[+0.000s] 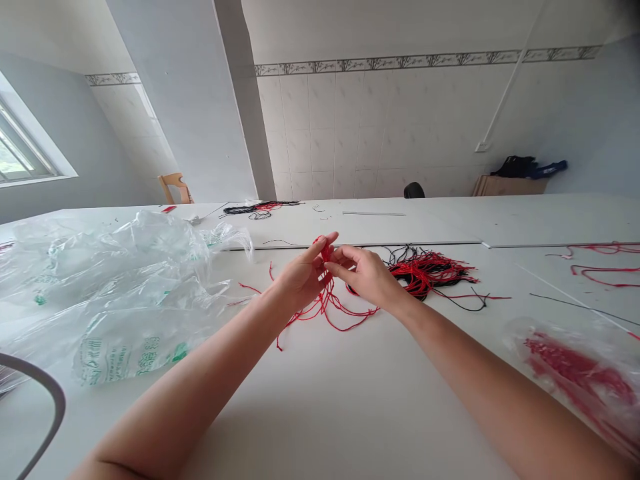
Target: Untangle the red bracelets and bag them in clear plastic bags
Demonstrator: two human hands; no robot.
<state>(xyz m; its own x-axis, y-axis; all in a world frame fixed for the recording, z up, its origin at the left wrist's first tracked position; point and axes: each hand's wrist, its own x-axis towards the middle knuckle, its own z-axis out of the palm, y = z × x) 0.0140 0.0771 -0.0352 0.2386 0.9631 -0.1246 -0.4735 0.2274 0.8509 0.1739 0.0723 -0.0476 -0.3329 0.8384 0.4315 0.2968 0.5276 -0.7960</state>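
Note:
Both hands meet over the middle of the white table [350,393]. My left hand [305,273] is closed around a small bundle of red cords [345,327], with a looped top part sticking up beside the thumb. The thumb and fingers of my right hand [363,270] pinch the same bundle just below that top part. Several loose cord ends hang beneath the hands and spread across the tabletop. Behind my right hand lies a tangled pile of red and black cords [430,270].
Crumpled clear plastic bags [135,293] cover the left of the table. At the right lie a plastic bag of red cords [580,370] and loose red cords [600,270]. Farther back are a black cord bundle [260,208] and a thin white rod [374,213]. A grey curved tube [55,400] is near left.

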